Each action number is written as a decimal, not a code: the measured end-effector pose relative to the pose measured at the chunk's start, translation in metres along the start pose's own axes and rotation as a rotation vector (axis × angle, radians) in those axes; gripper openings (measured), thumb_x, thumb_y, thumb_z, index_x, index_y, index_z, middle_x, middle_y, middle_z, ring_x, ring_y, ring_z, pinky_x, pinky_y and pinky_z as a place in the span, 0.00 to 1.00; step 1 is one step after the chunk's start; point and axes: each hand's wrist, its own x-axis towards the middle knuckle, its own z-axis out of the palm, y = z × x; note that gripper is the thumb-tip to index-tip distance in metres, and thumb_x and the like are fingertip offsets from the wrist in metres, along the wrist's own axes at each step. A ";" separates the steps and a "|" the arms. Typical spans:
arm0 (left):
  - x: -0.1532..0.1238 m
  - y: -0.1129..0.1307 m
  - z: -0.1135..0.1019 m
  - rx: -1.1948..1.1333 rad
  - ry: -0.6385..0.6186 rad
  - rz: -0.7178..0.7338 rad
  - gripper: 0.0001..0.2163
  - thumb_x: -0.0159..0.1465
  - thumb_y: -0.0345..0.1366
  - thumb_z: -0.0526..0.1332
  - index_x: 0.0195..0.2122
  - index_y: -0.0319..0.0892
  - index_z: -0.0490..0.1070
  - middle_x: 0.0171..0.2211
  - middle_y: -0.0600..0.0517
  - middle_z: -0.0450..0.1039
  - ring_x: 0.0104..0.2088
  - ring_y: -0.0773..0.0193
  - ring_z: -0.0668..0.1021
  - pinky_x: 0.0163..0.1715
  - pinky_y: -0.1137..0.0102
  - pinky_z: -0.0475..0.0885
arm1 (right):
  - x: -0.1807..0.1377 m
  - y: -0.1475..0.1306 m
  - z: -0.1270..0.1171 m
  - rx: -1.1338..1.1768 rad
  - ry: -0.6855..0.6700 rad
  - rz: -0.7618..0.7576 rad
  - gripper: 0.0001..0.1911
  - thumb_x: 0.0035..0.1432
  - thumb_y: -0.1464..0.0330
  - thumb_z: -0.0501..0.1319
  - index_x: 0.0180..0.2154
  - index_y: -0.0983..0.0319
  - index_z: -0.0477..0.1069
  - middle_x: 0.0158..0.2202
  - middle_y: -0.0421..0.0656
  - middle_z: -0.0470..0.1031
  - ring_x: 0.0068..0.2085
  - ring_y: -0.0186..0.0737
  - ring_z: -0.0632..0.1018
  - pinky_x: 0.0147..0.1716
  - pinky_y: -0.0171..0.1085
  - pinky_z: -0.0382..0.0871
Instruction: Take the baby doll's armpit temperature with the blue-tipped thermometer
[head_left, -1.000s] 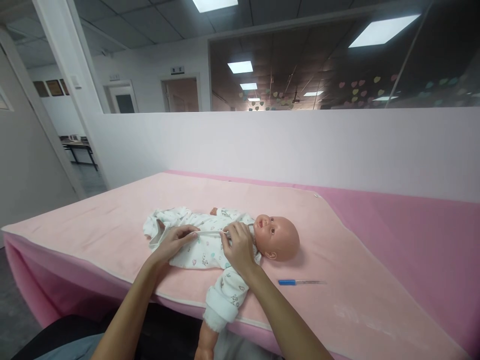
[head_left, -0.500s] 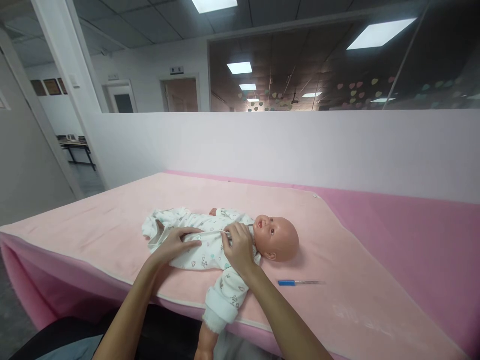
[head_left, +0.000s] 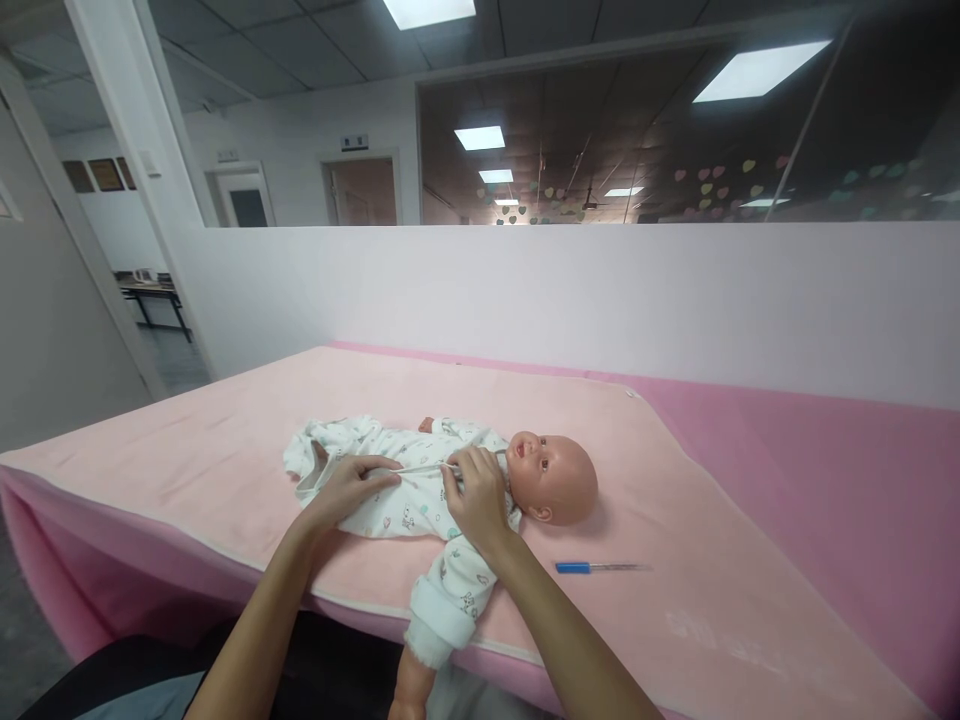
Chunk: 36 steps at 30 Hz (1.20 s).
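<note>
A baby doll (head_left: 559,478) lies on its back, head to the right, dressed in a white printed romper (head_left: 420,508). Its near arm, in a rolled-up sleeve (head_left: 444,600), hangs over the table's front edge. My left hand (head_left: 352,492) is closed at the lower front of the garment, thumb and fingers pinching its edge. Close to the doll's neck, my right hand (head_left: 478,492) grips the same edge at the chest. Between both hands that strip of cloth runs taut. The cloth right under my fingertips is hidden.
A blue-capped pen (head_left: 574,567) lies on the peach mat (head_left: 697,560), right of my right forearm. Pink cloth (head_left: 847,460) shows beyond the mat. A low white wall (head_left: 570,300) with glass above stands behind the table.
My left thumb and fingers have drawn together on the romper's edge. The strip between my hands has become straighter and tighter. The doll and pen stay in place.
</note>
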 end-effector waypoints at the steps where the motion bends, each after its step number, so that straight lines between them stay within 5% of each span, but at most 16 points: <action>1: 0.000 0.000 0.000 0.001 -0.005 -0.006 0.16 0.49 0.48 0.64 0.34 0.45 0.78 0.36 0.50 0.77 0.37 0.54 0.75 0.32 0.69 0.69 | 0.000 0.000 0.000 0.001 -0.002 0.001 0.05 0.57 0.70 0.54 0.28 0.60 0.63 0.29 0.42 0.68 0.33 0.38 0.67 0.34 0.37 0.58; 8: -0.003 0.001 0.000 0.005 -0.025 -0.006 0.16 0.51 0.47 0.62 0.36 0.44 0.76 0.35 0.51 0.76 0.34 0.58 0.74 0.27 0.73 0.66 | 0.000 -0.001 0.000 0.016 -0.009 0.013 0.05 0.57 0.70 0.54 0.28 0.60 0.62 0.30 0.41 0.69 0.33 0.38 0.67 0.34 0.37 0.58; 36: -0.003 0.001 0.006 -0.031 0.079 0.030 0.15 0.50 0.46 0.62 0.32 0.41 0.76 0.33 0.48 0.76 0.35 0.55 0.74 0.31 0.68 0.68 | 0.000 -0.001 -0.001 0.033 0.043 -0.015 0.05 0.57 0.70 0.53 0.28 0.60 0.62 0.28 0.42 0.68 0.33 0.39 0.68 0.32 0.37 0.58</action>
